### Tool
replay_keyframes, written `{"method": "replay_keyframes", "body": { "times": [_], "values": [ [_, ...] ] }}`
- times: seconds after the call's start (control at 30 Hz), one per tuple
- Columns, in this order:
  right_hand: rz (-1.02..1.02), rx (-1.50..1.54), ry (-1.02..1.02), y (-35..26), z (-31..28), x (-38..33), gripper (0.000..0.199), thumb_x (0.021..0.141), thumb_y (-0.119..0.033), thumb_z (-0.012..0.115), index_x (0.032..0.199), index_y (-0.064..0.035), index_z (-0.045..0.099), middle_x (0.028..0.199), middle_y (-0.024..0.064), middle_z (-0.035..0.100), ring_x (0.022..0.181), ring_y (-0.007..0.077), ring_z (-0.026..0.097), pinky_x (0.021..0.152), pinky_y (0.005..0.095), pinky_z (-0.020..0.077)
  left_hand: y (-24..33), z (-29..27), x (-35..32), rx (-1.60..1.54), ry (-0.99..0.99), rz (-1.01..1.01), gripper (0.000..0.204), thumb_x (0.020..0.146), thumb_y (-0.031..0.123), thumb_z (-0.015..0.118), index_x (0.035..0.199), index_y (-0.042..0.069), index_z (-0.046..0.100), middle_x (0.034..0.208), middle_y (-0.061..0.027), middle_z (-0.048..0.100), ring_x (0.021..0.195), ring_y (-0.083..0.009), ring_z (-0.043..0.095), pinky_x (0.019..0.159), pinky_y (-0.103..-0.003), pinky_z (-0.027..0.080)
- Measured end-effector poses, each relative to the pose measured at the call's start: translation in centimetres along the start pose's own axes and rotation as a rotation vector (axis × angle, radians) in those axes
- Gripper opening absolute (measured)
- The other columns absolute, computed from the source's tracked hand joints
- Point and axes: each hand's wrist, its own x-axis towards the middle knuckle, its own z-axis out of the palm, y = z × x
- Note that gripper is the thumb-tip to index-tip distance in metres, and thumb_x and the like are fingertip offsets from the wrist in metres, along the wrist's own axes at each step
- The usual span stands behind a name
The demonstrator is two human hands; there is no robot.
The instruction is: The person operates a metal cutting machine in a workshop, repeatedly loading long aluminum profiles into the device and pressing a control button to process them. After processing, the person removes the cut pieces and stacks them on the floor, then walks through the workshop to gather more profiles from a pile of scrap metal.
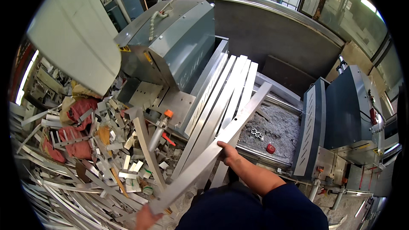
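Observation:
A long, silvery aluminium profile [200, 155] slants across in front of me, its far end up over the machine bed and its near end low at the left. My right hand [228, 152] is closed round its side near the middle, thumb on top. At the near end, my left hand [147, 218] is closed on the profile, slightly blurred and partly cut off by the picture's edge. A dark hole shows in the upper face. Beyond it, several similar aluminium profiles [219, 106] lie side by side across the machine, pointing away from me.
Grey-green machine housings stand left [179, 38] and right [349, 106]. Between them, metal shavings [281, 127] cover the bed, with a small red piece [270, 148] and a cut profile section [257, 134] on top. Offcuts [132, 166] and long strips heap up at left, near an orange-capped cylinder [161, 130].

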Motion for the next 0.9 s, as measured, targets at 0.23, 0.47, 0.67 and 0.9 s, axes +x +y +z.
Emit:
{"method": "replay_keyframes", "body": {
  "times": [0.23,0.47,0.67,0.9],
  "values": [
    [-0.201,-0.712,0.18,-9.9,-3.2,7.7,0.091,0.09,-0.064,0.059,0.139,0.0118,0.047,0.143,0.0254,0.052,0.132,0.0388,0.05,0.112,0.0441,0.0357,10.8,12.7,4.7,-0.212,0.317,0.185,0.085,0.065,0.039,0.088,0.127,-0.003,0.048,0.124,-0.0275,0.057,0.116,-0.0436,0.055,0.098,-0.049,0.046],
    [-0.313,-1.275,0.24,-8.9,-11.1,8.2,0.075,0.089,-0.062,0.059,0.123,0.0051,0.065,0.117,0.0268,0.068,0.116,0.0384,0.064,0.096,0.0419,0.049,0.8,17.7,4.2,-0.288,0.316,-0.132,0.09,0.066,0.038,0.088,0.133,-0.005,0.046,0.126,-0.0302,0.056,0.119,-0.0453,0.053,0.102,-0.048,0.045],
    [-0.166,-1.71,0.441,-5.4,-26.9,2.8,0.057,0.083,-0.05,0.073,0.088,0.0064,0.07,0.082,0.0165,0.07,0.07,0.0268,0.067,0.067,0.0434,0.0523,-6.9,18.5,9.4,-0.585,0.272,-0.36,0.093,0.068,0.041,0.086,0.136,-0.008,0.044,0.129,-0.0311,0.056,0.119,-0.0442,0.057,0.1,-0.047,0.048],
    [0.03,-1.133,0.632,-1.6,-35.6,-11.4,0.034,0.091,-0.033,0.072,0.101,-0.0003,0.07,0.08,0.0087,0.067,0.063,0.0208,0.064,0.055,0.0332,0.0492,-5.4,9.9,25.0,-0.466,0.431,-0.214,0.101,0.071,0.044,0.083,0.146,-0.005,0.037,0.142,-0.029,0.047,0.128,-0.0417,0.051,0.105,-0.046,0.044]
  ]
}}
